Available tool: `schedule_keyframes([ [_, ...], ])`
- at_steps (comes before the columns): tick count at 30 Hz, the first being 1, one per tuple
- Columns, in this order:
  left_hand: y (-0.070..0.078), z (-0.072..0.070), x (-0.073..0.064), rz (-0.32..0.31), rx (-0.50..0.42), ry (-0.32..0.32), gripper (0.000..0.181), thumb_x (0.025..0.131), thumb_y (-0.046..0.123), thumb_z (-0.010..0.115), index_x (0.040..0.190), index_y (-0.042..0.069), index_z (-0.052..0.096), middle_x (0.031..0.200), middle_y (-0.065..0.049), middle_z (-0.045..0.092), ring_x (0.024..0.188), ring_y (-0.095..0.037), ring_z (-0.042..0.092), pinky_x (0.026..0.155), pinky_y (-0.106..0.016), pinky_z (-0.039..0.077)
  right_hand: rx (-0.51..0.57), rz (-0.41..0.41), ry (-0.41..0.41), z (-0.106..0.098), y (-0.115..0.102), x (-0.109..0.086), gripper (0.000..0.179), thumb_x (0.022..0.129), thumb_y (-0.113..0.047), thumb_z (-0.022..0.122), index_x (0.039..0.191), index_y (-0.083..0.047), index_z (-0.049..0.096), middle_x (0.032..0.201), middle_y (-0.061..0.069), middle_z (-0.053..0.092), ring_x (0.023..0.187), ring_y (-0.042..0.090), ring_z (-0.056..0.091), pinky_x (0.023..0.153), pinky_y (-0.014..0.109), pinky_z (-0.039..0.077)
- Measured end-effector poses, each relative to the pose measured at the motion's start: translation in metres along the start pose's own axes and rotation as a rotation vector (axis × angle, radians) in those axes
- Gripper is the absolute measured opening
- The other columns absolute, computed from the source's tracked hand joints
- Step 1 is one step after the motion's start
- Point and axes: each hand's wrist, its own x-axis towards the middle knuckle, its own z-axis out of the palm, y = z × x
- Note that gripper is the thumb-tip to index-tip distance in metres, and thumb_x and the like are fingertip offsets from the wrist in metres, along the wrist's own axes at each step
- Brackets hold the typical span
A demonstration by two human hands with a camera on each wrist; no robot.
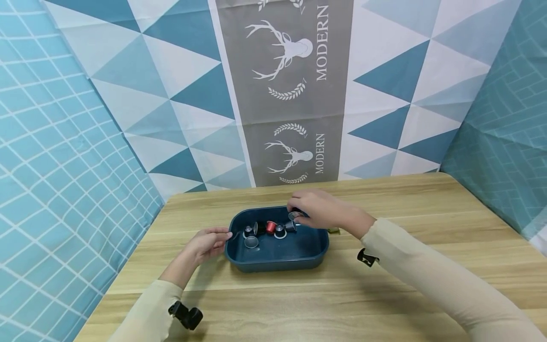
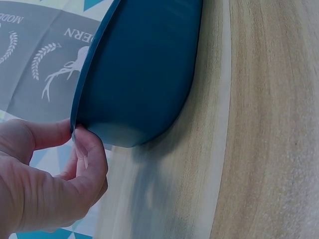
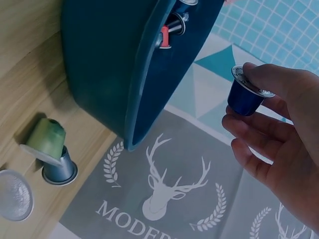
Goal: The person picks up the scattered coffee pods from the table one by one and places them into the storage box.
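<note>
A dark blue oblong tub (image 1: pixel 278 267) rests on the table. My left hand (image 1: pixel 209 244) pinches its left rim between thumb and fingers, close up in the left wrist view. Above the tub's far right part, my right hand (image 1: pixel 318 206) holds a dark blue coffee capsule (image 3: pixel 244 98), thumb on its pale foil lid and fingers beneath. Inside the tub lie several capsules, among them a red capsule (image 1: pixel 271 227), a dark capsule with a pale rim (image 1: pixel 279 231) and one showing its silvery lid (image 1: pixel 251 242). They gather toward the left and back.
Beyond the tub's right end, a green capsule (image 3: pixel 47 138) leans on a grey-blue capsule (image 3: pixel 61 169), with another capsule's silvery lid (image 3: pixel 15 195) nearby. The wooden table (image 1: pixel 273 308) extends around the tub. Patterned cloth (image 1: pixel 290 104) hangs behind it.
</note>
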Motion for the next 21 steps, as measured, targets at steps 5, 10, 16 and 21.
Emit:
schedule_keyframes([
  [5,0.000,-0.001,0.001,-0.002,0.000,-0.001,0.050,0.097,0.015,0.060,0.138,-0.007,0.042,0.083,0.006,0.060,0.072,-0.002,0.058,0.065,-0.015,0.051,0.005,0.005,-0.048,0.000,-0.003,0.010,0.021,0.090,-0.020,0.071,0.108,-0.010,0.067,0.101,0.004,0.066,0.082,0.014,0.060,0.075,0.030,0.054],
  [10,0.000,-0.001,0.001,-0.006,0.003,-0.001,0.051,0.097,0.016,0.060,0.139,-0.007,0.042,0.084,0.006,0.061,0.073,-0.002,0.059,0.065,-0.015,0.052,-0.006,-0.018,-0.081,0.002,-0.004,0.019,0.021,0.089,-0.020,0.072,0.106,-0.010,0.067,0.101,0.004,0.066,0.083,0.015,0.060,0.076,0.030,0.054],
  [16,0.000,-0.001,0.001,-0.002,0.003,-0.005,0.050,0.097,0.015,0.060,0.138,-0.007,0.042,0.083,0.006,0.061,0.071,-0.002,0.058,0.065,-0.015,0.051,-0.016,-0.041,-0.148,0.006,-0.005,0.031,0.019,0.090,-0.021,0.070,0.105,-0.010,0.066,0.100,0.004,0.066,0.085,0.016,0.059,0.078,0.031,0.053],
  [21,0.001,-0.002,0.002,-0.006,0.006,0.000,0.050,0.098,0.015,0.059,0.139,-0.007,0.042,0.083,0.006,0.060,0.071,-0.002,0.058,0.065,-0.015,0.051,-0.016,-0.047,-0.207,0.006,-0.005,0.041,0.018,0.091,-0.019,0.068,0.106,-0.009,0.065,0.099,0.005,0.066,0.085,0.017,0.060,0.079,0.032,0.053],
])
